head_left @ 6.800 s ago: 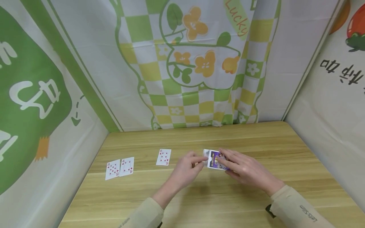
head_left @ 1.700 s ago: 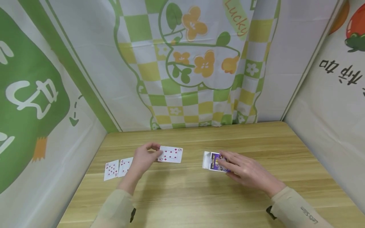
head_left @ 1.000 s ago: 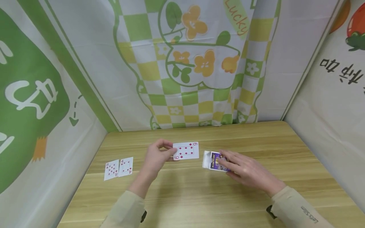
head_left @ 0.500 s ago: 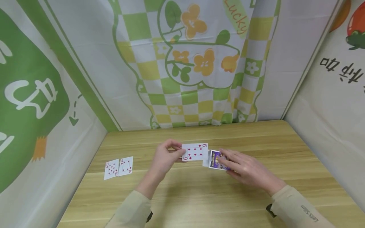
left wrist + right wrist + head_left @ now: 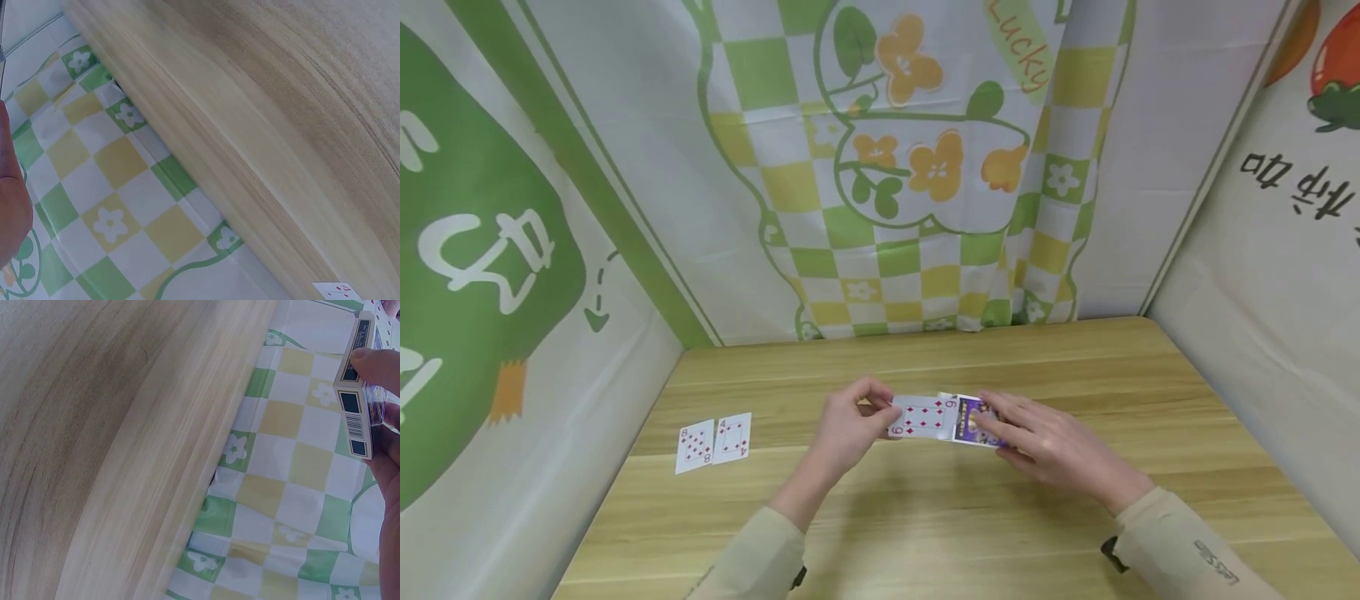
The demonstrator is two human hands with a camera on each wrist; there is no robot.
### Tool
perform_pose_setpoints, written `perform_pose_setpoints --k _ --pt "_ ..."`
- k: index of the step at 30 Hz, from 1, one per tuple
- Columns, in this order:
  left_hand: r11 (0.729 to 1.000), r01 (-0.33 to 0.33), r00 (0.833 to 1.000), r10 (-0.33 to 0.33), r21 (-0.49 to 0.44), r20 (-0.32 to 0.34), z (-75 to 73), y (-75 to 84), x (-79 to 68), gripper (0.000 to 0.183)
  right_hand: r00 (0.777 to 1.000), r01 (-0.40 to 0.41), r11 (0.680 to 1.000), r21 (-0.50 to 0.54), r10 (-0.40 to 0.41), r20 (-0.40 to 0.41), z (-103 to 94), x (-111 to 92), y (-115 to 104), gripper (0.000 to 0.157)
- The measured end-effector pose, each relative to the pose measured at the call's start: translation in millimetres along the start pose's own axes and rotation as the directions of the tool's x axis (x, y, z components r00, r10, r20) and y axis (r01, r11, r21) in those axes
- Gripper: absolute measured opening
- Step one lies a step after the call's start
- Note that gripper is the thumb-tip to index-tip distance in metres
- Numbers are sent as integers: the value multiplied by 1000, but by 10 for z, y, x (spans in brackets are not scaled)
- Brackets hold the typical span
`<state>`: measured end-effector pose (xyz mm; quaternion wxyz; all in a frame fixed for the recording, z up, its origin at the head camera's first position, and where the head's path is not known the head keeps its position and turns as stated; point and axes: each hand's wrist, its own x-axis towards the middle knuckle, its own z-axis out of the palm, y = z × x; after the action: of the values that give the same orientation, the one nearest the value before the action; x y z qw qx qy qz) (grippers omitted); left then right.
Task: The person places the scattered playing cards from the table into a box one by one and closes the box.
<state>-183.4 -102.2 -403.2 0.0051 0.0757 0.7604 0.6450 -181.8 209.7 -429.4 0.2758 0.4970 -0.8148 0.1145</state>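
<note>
My left hand pinches the left end of a six of diamonds playing card, face up. The card's right end is at the flap end of a purple and white card box; whether its edge is inside cannot be told. My right hand grips that box, fingers spread over its top. In the right wrist view the thumb presses the narrow side of the box, and a barcode shows on its end. Only part of the left hand shows in the left wrist view.
An eight of diamonds and a four of diamonds lie face up, side by side, at the left of the wooden table. A checked cloth hangs behind the far edge, with printed cloth walls on both sides.
My left hand has picked up the six of diamonds from the table, turned it sideways and carried it right to the box. The right hand keeps hold of the box in nearly the same place.
</note>
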Motion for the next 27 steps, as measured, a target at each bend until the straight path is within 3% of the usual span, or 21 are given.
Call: perform_pose_setpoints --k 3,8,13,19,27 --pt "1000 8 1000 -8 -10 14 6 -11 -8 14 1000 -7 1000 -1 7 14 4 -1 -1 49" --pt "998 34 999 -33 -48 22 7 -26 2 16 1000 -11 1000 0 11 20 11 3 -8 41" --pt "996 59 998 -58 -68 14 -2 -31 13 18 1000 -21 1000 2 20 23 10 19 -21 48" --pt "994 90 996 -88 -58 22 -9 -11 4 20 999 -19 1000 6 18 27 0 13 -22 41" --pt "989 136 991 -135 -65 20 -15 16 -9 26 1000 13 1000 -5 -13 -22 35 6 -7 45"
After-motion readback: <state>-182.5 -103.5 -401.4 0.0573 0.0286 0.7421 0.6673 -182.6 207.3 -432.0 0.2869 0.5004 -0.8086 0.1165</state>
